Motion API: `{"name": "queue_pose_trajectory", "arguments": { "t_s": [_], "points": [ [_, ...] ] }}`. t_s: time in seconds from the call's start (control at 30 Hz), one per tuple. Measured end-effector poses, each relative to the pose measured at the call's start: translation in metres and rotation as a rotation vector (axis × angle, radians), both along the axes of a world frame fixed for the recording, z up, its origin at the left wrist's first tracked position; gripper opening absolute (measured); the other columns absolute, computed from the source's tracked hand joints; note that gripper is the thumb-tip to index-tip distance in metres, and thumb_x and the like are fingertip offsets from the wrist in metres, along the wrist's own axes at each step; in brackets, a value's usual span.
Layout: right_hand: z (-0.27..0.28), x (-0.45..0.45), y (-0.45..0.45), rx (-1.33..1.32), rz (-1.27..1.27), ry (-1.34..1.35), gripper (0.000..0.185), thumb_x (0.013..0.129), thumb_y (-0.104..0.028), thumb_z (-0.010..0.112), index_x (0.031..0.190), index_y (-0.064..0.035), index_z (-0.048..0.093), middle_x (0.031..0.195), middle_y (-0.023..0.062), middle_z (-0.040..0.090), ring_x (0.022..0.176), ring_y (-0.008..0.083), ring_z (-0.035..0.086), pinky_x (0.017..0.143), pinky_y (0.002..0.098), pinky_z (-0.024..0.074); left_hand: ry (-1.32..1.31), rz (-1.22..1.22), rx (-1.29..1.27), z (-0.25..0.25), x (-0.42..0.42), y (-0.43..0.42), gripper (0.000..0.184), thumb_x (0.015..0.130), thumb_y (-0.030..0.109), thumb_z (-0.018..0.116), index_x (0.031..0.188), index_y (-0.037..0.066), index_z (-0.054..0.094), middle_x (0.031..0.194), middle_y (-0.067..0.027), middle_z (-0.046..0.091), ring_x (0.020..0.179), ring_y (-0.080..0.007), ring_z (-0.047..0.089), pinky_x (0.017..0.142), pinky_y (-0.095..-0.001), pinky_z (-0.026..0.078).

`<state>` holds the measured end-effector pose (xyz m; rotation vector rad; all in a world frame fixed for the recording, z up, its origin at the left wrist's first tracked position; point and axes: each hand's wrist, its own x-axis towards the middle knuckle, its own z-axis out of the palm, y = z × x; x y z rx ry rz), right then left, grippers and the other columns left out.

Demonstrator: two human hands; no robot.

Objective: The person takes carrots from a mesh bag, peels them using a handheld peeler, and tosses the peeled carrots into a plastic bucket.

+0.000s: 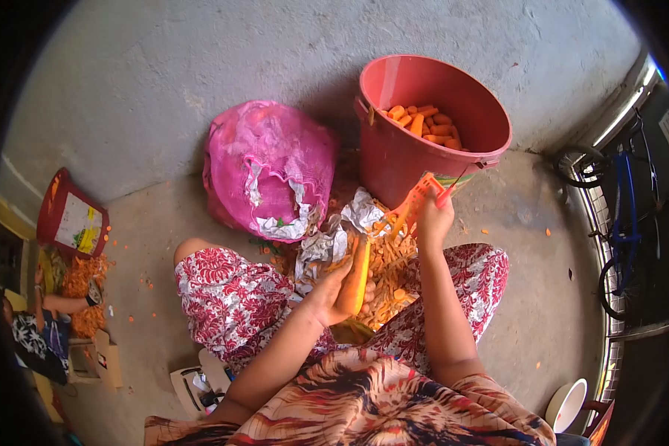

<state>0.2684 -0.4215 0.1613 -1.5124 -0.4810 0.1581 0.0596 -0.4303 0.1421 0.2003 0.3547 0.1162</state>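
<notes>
My left hand [336, 296] is closed around a thick carrot [361, 276], held tilted upward over the pile between my legs. Up by the red bucket, my right hand [434, 217] grips an orange plastic peeler [427, 186] with holes in it. A pointed red part sticks out beside my fingers, and the blade is hard to make out. The peeler is apart from the carrot. Beneath both hands lies a heap of carrot peelings [391, 276], with crumpled silvery paper [321, 251] at its left.
The red bucket [432, 165] holds many carrots [424, 125]. Left of it stands a pink mesh sack [267, 152]. Another person [41, 327] sits far left near more peelings [85, 286] and a tipped red bucket [52, 215]. A bicycle [623, 215] and white basin [567, 405] are on the right.
</notes>
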Motion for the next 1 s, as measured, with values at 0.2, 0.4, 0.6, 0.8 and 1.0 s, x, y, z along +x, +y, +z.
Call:
{"name": "queue_pose_trajectory", "arguments": {
  "t_s": [0.2, 0.4, 0.6, 0.8, 1.0],
  "points": [
    [0.017, -0.07, -0.028, 0.028, 0.401, 0.136, 0.012, 0.082, -0.013, 0.049, 0.083, -0.0013, 0.054, 0.067, -0.0015, 0.053, 0.058, 0.0058, 0.046, 0.049, 0.0221, 0.0385, 0.138, 0.146, 0.12, -0.008, 0.01, 0.015, 0.03, 0.083, 0.036, 0.041, 0.096, 0.012, 0.052, 0.085, -0.0032, 0.057, 0.07, -0.0147, 0.054, 0.049, -0.0271, 0.041],
    [0.016, -0.082, -0.034, -0.09, 0.443, -0.037, 0.015, 0.083, -0.017, 0.051, 0.082, -0.002, 0.054, 0.066, -0.0031, 0.05, 0.058, 0.0051, 0.044, 0.051, 0.0219, 0.0377, 0.137, 0.294, -0.021, 0.003, 0.021, 0.014, 0.026, 0.086, 0.027, 0.037, 0.094, 0.008, 0.052, 0.085, -0.0039, 0.059, 0.072, -0.0172, 0.057, 0.059, -0.0314, 0.047],
    [0.007, -0.075, -0.023, 0.035, 0.353, 0.05, 0.013, 0.082, -0.012, 0.05, 0.088, -0.0025, 0.056, 0.066, -0.0028, 0.05, 0.056, 0.0048, 0.043, 0.049, 0.0211, 0.037, 0.061, 0.089, 0.042, -0.007, 0.013, 0.014, 0.031, 0.085, 0.035, 0.038, 0.091, 0.008, 0.051, 0.08, -0.0046, 0.055, 0.07, -0.0156, 0.052, 0.057, -0.029, 0.043],
    [-0.008, 0.0, -0.003, -0.04, 0.038, 0.111, 0.014, 0.084, -0.013, 0.047, 0.081, -0.0016, 0.053, 0.057, -0.0007, 0.049, 0.048, 0.0049, 0.043, 0.044, 0.0219, 0.0354, 0.167, -0.036, 0.066, -0.002, 0.005, 0.002, 0.037, 0.081, 0.045, 0.041, 0.089, 0.01, 0.048, 0.075, -0.0041, 0.048, 0.064, -0.014, 0.046, 0.051, -0.0261, 0.036],
    [0.003, -0.039, -0.019, 0.036, 0.288, 0.154, 0.02, 0.084, -0.016, 0.046, 0.091, -0.0002, 0.055, 0.067, -0.0035, 0.051, 0.057, 0.0035, 0.042, 0.05, 0.0196, 0.0355, 0.063, 0.115, 0.029, -0.027, 0.005, 0.016, 0.026, 0.083, 0.039, 0.042, 0.095, 0.018, 0.051, 0.079, -0.0034, 0.054, 0.069, -0.0165, 0.051, 0.052, -0.0287, 0.039]
  ]
}}
